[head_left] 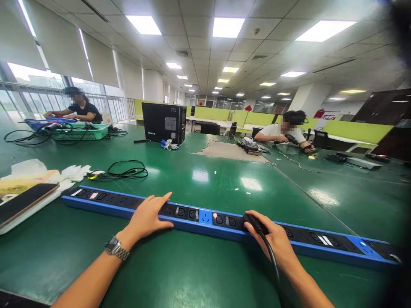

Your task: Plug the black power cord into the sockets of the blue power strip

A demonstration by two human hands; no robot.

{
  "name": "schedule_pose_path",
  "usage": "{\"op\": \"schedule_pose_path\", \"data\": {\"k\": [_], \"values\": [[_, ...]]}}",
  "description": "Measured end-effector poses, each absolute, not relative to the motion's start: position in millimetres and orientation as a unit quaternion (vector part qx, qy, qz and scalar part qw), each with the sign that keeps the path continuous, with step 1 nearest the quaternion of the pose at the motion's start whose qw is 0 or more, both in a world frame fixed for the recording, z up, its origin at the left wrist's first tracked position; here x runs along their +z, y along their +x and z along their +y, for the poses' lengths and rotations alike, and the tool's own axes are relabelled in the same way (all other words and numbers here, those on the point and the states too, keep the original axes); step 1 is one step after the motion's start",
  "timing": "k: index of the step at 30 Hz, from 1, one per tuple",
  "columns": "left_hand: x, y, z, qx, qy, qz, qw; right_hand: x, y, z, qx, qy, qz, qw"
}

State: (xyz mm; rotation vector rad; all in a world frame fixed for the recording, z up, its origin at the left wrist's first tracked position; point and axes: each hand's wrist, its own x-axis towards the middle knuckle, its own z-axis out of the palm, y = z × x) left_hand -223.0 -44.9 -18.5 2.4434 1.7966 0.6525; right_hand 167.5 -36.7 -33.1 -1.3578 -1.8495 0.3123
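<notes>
A long blue and black power strip (205,218) lies across the green table in front of me, with rows of sockets facing up. My left hand (146,220), with a metal watch (116,248) on its wrist, grips the strip left of its middle, thumb on the near side and fingers over the far side. Right of the middle, my right hand (274,239) is closed around a black power plug (252,222) at the sockets. Whether its prongs are fully seated is hidden. Its black cord (272,259) hangs down under my right palm toward me.
At left lie a phone (24,205), tissues (30,169) and a coiled black cable (125,170). Farther back stand a green basket (81,132) and a black computer case (163,123). Two people sit across the table, left and right, among cables and parts.
</notes>
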Motion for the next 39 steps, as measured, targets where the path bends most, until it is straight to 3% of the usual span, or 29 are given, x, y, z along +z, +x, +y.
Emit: {"op": "schedule_pose_path", "data": {"k": [8, 12, 17, 21, 28, 33, 39], "values": [[-18, -224, -46, 0.225, 0.8, 0.557, 0.008, -24, 159, -36, 0.117, -0.514, -0.761, 0.379], [-16, -208, -50, 0.292, 0.806, 0.515, -0.002, -30, 160, -36, 0.097, -0.523, -0.762, 0.37], [-12, -139, -56, 0.352, 0.819, 0.452, 0.031, -47, 172, -38, -0.016, -0.551, -0.763, 0.336], [-11, -63, -56, 0.352, 0.832, 0.422, 0.073, -59, 179, -40, -0.125, -0.61, -0.74, 0.254], [-15, 21, -41, 0.315, 0.835, 0.446, 0.075, -64, 180, -41, -0.173, -0.614, -0.748, 0.185], [-6, -5, -39, 0.427, 0.771, 0.462, 0.097, -62, 177, -40, -0.162, -0.63, -0.736, 0.188], [-3, -98, -36, 0.457, 0.7, 0.531, 0.135, -64, 177, -39, -0.134, -0.632, -0.736, 0.2]]}}
